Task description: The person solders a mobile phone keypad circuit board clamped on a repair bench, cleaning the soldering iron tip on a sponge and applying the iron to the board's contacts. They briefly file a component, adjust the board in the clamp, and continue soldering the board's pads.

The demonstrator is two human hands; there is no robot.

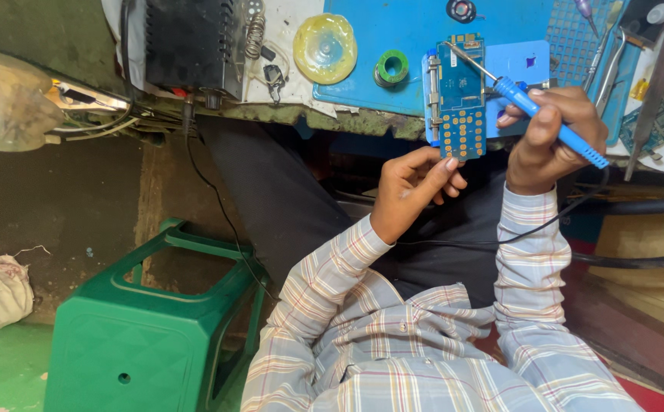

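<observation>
Soldering step in hand, by my judgement. The board [458,99], blue with gold keypad contacts, sits clamped in a holder at the bench's near edge. The left hand [412,187] pinches the board's lower edge between thumb and fingers. The right hand [549,137], right of the board, is closed round a blue iron [549,118]; its tip rests on the board's upper part. A green solder spool [391,67] lies just left of the board. Next move likely calls for a steady tip and a firmly braced board.
</observation>
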